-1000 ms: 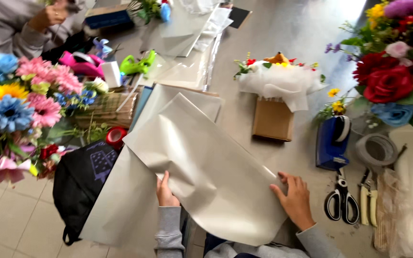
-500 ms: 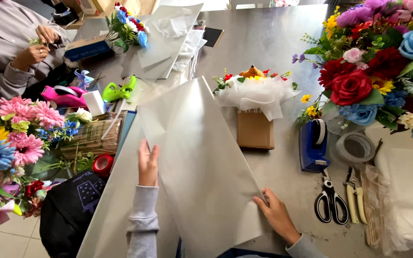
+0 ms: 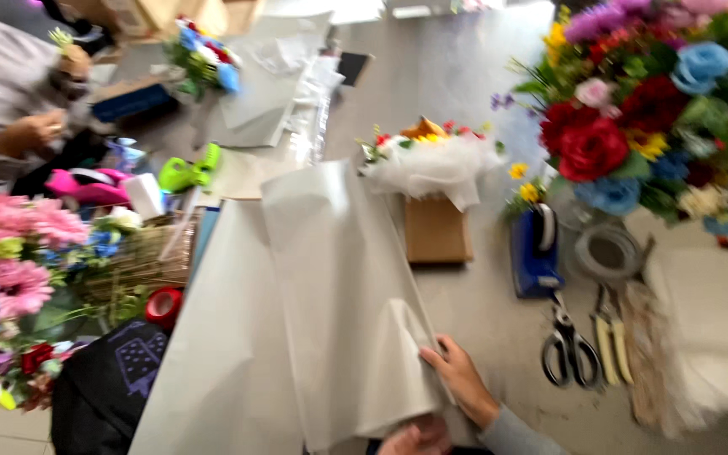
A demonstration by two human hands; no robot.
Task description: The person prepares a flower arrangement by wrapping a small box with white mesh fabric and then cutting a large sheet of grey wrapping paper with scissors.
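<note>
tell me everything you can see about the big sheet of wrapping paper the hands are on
The wrapping paper sheet is large, pale grey-white and matte, looking like thin, stiff paper. It lies lengthwise on the grey table, over more sheets of the same kind, its far end reaching toward the small bouquet with white netting. Its near right edge is lifted and curled inward, with soft creases. The right hand grips that edge; the left hand touches the near end at the bottom of the view. The picture is motion-blurred.
</note>
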